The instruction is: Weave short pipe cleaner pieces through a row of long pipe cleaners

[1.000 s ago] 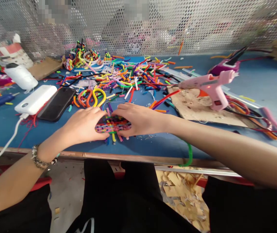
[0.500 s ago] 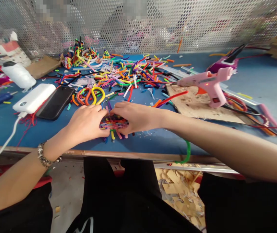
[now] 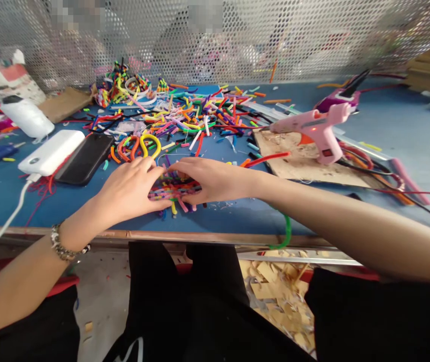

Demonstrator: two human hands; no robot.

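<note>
A woven multicoloured mat of fuzzy pipe cleaners [image 3: 175, 192] lies on the blue table close to its front edge, short coloured ends poking out toward me. My left hand [image 3: 130, 188] grips its left side, thumb in front and fingers behind. On the opposite side my right hand [image 3: 215, 182] holds it the same way, thumb low and fingers curled over the far edge. Parts of the mat are hidden under both hands. Just beyond the left fingers are a yellow loop [image 3: 150, 146] and an orange loop [image 3: 131, 148].
A heap of cut pipe cleaner pieces [image 3: 184, 113] spreads behind the hands. At right, a pink glue gun [image 3: 322, 129] rests over stained cardboard [image 3: 286, 161]. A black phone [image 3: 84, 160] and a white power bank [image 3: 52, 151] with a cable lie left. Perforated metal mesh [image 3: 252, 45] stands behind.
My left hand has shifted slightly left and its thumb and fingers have spread, so more of the woven mat shows. Both hands still hold it. The whole view has moved slightly.
</note>
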